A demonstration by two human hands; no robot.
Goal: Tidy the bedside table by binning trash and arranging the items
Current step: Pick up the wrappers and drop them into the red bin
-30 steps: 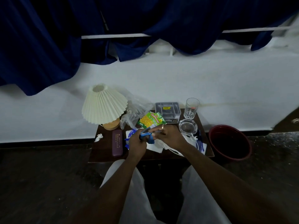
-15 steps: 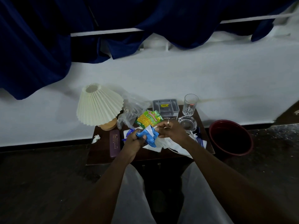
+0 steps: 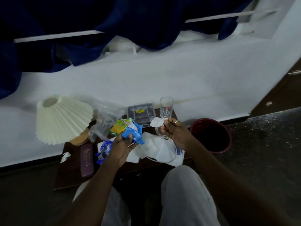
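Nearest, the left hand (image 3: 121,145) grips a crumpled blue wrapper (image 3: 132,133), fingers closed around it above the counter (image 3: 71,175). To its right, the right hand (image 3: 173,131) pinches a scrap of white paper (image 3: 157,122) between its fingertips. Beneath lie a cookie packet (image 3: 104,150), white tissues (image 3: 156,149) and a maroon case (image 3: 87,159). Farther back stand a green-yellow snack pack (image 3: 119,127), pleated lamp (image 3: 63,118), grey box (image 3: 140,111) and drinking glass (image 3: 166,107). The red bin (image 3: 210,136) sits on the floor, right.

Dark blue curtains (image 3: 146,22) hang above a white wall (image 3: 179,75) and dark floor (image 3: 268,144).
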